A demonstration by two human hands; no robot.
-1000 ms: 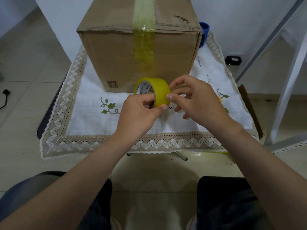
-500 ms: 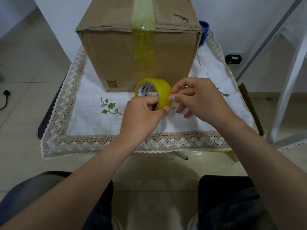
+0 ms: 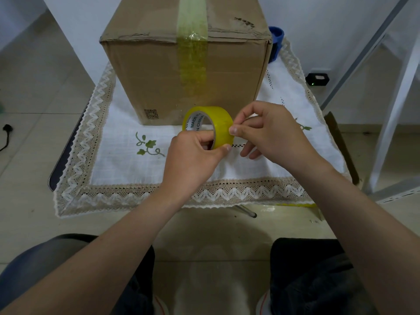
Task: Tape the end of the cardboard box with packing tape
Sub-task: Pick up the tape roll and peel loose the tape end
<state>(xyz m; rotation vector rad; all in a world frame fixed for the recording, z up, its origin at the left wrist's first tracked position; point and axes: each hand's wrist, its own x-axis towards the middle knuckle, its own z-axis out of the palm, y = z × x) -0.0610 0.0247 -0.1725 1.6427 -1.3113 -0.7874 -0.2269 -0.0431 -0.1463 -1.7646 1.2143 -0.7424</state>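
A person sits at a small table covered by a white cloth [image 3: 127, 169] with a lace zigzag border and green embroidered vines; a closed cardboard box [image 3: 159, 76] stands at the far side of the cloth, with a strip of yellowish tape [image 3: 192, 53] running over its top and down its near face. Just in front of the box, held slightly above the cloth, is a roll of yellow packing tape [image 3: 221, 125]; the left hand [image 3: 193, 155] grips it, fingers curled through the core and thumb on the outer face; the right hand [image 3: 268, 135] pinches thumb and forefinger together at the roll's right edge, other fingers loosely curled. A blue object [image 3: 276, 36] shows behind the box.
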